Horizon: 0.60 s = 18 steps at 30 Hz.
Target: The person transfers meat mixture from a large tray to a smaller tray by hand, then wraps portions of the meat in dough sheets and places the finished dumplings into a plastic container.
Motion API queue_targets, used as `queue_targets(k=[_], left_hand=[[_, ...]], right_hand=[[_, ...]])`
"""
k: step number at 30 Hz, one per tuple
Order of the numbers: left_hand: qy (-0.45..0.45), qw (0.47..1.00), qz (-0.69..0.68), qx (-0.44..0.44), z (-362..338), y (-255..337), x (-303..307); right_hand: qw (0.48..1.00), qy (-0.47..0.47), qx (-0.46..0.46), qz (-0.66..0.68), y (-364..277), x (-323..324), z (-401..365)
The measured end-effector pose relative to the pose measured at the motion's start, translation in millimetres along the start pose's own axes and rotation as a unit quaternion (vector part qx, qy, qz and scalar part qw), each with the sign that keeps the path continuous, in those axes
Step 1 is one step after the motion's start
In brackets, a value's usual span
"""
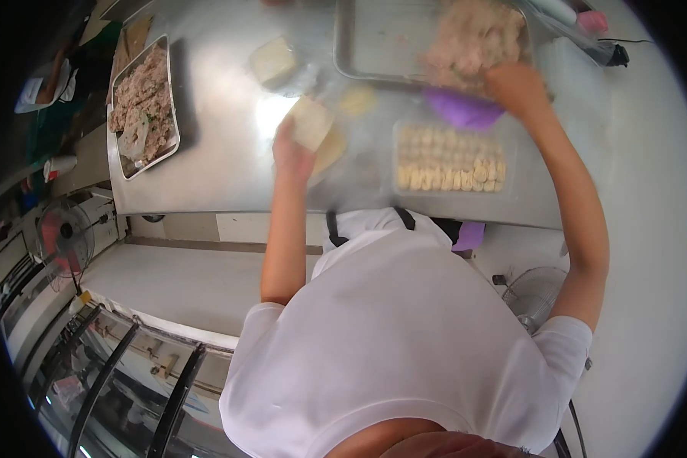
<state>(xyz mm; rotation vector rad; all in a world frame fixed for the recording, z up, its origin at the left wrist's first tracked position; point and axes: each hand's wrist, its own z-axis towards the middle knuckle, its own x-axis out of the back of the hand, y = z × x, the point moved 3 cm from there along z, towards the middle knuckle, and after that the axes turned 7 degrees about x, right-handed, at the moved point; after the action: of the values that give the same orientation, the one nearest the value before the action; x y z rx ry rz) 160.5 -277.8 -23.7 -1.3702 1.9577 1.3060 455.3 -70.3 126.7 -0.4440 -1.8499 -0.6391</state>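
Observation:
My left hand point(292, 153) holds a square dough wrapper point(313, 122) on its fingers, over the steel table. Partly beneath that hand lies another pale yellow wrapper or stack of wrappers point(331, 149). My right hand point(515, 85) is at the near edge of a mound of minced meat point(473, 42) in a metal tray point(382, 74); motion smears its fingers, and what they hold cannot be made out. Just left of it is a blurred purple object point(463, 109). Nearer my body, a clear plastic box point(398, 156) contains rows of small folded dumplings point(450, 177).
A second metal tray point(177, 133) with minced meat point(146, 99) stands at the table's left end. Plastic-wrapped square wrappers point(273, 61) lie farther back, and a small yellow piece point(357, 100) lies mid-table. Fans point(65, 233) stand below on both sides.

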Motion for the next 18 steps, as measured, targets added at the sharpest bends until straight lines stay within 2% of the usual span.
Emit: queue_targets(k=[2, 6, 8, 9, 11, 12, 14, 18], left_hand=[[0.012, 1.0, -0.005, -0.003, -1.4, -1.4, -1.1], [0.022, 0.998, -0.064, -0.005, 6.5, -7.9, 12.8], [0.016, 0.992, 0.106, -0.061, 14.3, -13.1, 23.0], [0.017, 0.992, 0.105, -0.064, 14.1, -12.3, 11.1], [0.122, 0.989, 0.078, -0.007, 13.2, -17.5, -21.0], [0.123, 0.989, 0.076, -0.014, 18.2, -23.5, -27.6], [0.137, 0.99, 0.027, 0.011, 33.8, -35.7, -39.1], [-0.004, 0.999, -0.038, 0.028, 53.6, -50.3, -96.4]], right_hand=[[0.999, -0.023, 0.033, -0.025, -4.4, -5.6, 7.9], [0.999, -0.009, 0.019, 0.026, -0.5, -14.7, 12.0], [0.984, 0.077, 0.023, 0.156, 4.0, -16.8, 9.8], [0.984, 0.079, 0.025, 0.156, 8.4, -21.6, 8.4], [0.903, 0.045, 0.026, 0.427, 14.2, -34.7, 9.6], [0.903, 0.047, 0.032, 0.426, 8.8, -33.9, 10.0], [0.836, 0.12, -0.008, 0.536, -8.4, -28.3, -1.6], [0.793, 0.193, -0.036, 0.576, -60.6, -30.1, -20.3]])
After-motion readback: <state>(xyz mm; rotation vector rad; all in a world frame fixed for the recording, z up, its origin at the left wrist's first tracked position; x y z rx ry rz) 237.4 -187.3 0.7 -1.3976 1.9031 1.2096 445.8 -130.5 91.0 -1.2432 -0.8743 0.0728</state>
